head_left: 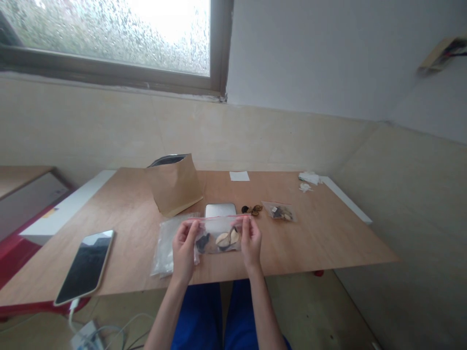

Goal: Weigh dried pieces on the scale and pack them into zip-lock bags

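A clear zip bag (218, 245) hangs between my two hands above the table's front edge, its red-edged top stretched sideways. Pale and dark dried slices (226, 238) lie inside it. My left hand (185, 243) pinches the bag's upper left corner, and my right hand (251, 240) pinches the upper right corner. Behind the bag is a silver-white flat device (220, 210), partly hidden by it. Some loose dark dried pieces (252, 210) lie to the right of the device. Farther right rests another filled zip bag (280, 212).
An open brown paper pouch (177, 187) stands at back left. Flat clear bags (166, 245) lie beside my left hand. A phone (86, 265) with a charging cable lies at front left. A white paper (239, 176) is at the back, and crumpled white scraps (309, 179) are back right.
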Tool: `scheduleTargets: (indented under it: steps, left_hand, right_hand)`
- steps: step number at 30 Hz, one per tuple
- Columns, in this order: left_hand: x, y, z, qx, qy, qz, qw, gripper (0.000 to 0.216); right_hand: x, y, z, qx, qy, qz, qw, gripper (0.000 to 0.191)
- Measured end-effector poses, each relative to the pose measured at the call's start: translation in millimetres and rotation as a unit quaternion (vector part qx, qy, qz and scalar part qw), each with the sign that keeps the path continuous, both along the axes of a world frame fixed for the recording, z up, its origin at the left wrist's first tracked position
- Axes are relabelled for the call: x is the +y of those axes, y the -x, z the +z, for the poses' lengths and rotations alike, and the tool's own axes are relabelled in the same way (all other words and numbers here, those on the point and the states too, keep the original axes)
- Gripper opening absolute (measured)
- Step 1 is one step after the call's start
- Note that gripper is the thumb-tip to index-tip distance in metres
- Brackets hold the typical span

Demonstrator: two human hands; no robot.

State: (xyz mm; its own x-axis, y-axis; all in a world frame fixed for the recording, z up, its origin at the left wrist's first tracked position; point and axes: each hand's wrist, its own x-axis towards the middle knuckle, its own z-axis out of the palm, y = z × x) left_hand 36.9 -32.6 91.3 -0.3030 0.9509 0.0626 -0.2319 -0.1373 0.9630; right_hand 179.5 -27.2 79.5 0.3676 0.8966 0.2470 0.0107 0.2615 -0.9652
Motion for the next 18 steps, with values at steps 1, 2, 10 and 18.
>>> scheduleTargets:
  steps: [1,2,10,18]
  left_hand:
    - [-0.2,-1.0,0.1,-0.005,-0.005,0.0,1.0,0.026]
    - [-0.4,-1.9,0.0,-0.007,-0.01,0.001,1.0,0.026]
    - [0.9,-2.1,-5.9,-0.001,-0.014,-0.025,1.0,0.033]
    - [1.8,1.9,1.6,0.063,0.006,-0.027,0.998,0.034]
  right_hand:
    - [0.4,0.6,-0.1,0.007,-0.003,0.006,1.0,0.037]
    - [0.7,1.0,-0.4,0.01,-0.006,0.013,1.0,0.037]
    - [0.6,2.9,-2.6,-0.013,-0.007,0.027,1.0,0.029]
    - [-0.2,0.5,1.1,-0.025,-0.005,0.01,1.0,0.027]
